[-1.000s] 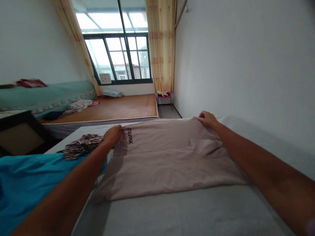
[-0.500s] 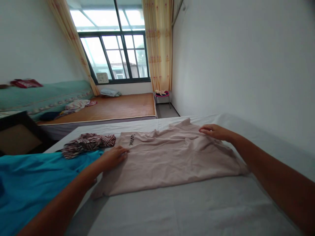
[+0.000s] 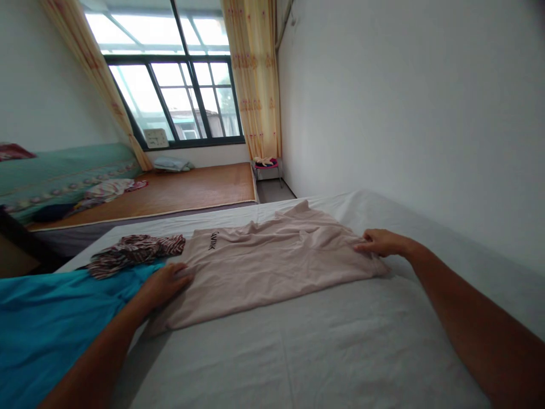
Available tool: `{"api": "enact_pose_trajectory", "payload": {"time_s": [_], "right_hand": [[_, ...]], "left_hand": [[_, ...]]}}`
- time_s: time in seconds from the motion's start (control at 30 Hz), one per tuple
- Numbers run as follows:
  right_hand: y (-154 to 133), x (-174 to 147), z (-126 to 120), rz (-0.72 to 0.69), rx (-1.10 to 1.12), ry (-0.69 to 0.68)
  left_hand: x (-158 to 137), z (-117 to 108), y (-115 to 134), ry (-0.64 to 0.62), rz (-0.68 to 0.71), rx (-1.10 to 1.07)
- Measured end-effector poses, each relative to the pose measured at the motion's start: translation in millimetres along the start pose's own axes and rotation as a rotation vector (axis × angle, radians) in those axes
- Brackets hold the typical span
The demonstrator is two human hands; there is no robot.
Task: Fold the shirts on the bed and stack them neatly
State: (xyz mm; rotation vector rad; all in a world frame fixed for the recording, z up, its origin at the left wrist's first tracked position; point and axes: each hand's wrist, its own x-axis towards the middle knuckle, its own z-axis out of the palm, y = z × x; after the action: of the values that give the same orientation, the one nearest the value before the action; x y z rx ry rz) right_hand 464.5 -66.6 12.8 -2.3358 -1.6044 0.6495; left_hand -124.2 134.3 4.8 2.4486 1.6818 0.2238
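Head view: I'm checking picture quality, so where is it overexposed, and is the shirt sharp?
Head view: the window is blown out to near-white glare; the beige shirt is sharp enough to show its print; straight wall lines lean, wide-lens distortion.

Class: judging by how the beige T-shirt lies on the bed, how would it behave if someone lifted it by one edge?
The beige T-shirt would probably sag and drape, since it already wrinkles near the collar. It looks thin, so likely light. Pushed, it would likely bunch up on the white sheet rather than slide whole.
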Motion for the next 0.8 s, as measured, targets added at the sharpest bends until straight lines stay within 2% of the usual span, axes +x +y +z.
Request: {"api": "enact_pose_trajectory", "payload": {"time_s": [0.1, 0.17, 0.23, 0.3, 0.5, 0.57, 0.7, 0.8], "right_hand": [[5, -20, -3, 0.028, 0.087, -0.206], [7, -30, -4, -0.088, 0.187, -0.258], [11, -36, -6, -0.232, 0.310, -0.232], [18, -40, -6, -0.308, 0.446, -0.172], [49, -45, -7, -0.340, 0.715, 0.004], [52, -49, -10, -0.309, 0.702, -0.035], [50, -59, -15, -0.193, 0.516, -0.329], [50, -64, -14, -0.156, 0.443, -0.343]], "left_hand": [[-3, 0, 2, 0.020, -0.004, -0.003], [-3, 2, 4, 0.040, -0.022, 0.009], [-3, 4, 6, 0.048, -0.030, 0.022], [-2, 6, 5, 0.048, -0.026, 0.029], [0, 10, -2, 0.041, -0.005, 0.046], [0, 11, -3, 0.029, 0.016, 0.053], [-1, 11, -6, -0.004, 0.013, 0.060], [-2, 8, -10, -0.018, -0.003, 0.046]]}}
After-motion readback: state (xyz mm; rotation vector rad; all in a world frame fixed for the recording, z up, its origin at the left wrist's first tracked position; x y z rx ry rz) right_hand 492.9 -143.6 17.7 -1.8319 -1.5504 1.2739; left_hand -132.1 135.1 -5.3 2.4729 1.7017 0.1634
